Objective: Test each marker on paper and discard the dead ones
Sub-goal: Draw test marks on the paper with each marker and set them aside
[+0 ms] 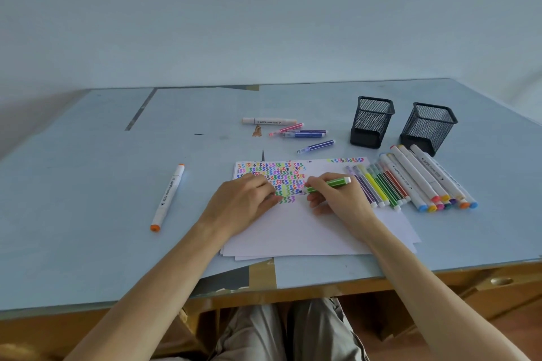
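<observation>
My right hand (337, 199) grips a green striped marker (330, 184), its tip touching the white paper (308, 228) just right of rows of coloured zigzag test marks (272, 177). My left hand (243, 202) rests on the paper over the left part of those marks, fingers loosely bent, holding nothing. A row of thin striped markers (377, 184) and thick white markers (425, 179) lies to the right of the paper. A small group of markers (296, 130) lies beyond the paper.
Two black mesh pen cups (371, 121) (426, 127) stand at the back right. A thick white marker with orange caps (168, 198) lies alone at the left. The table's front edge (322, 281) runs near my lap.
</observation>
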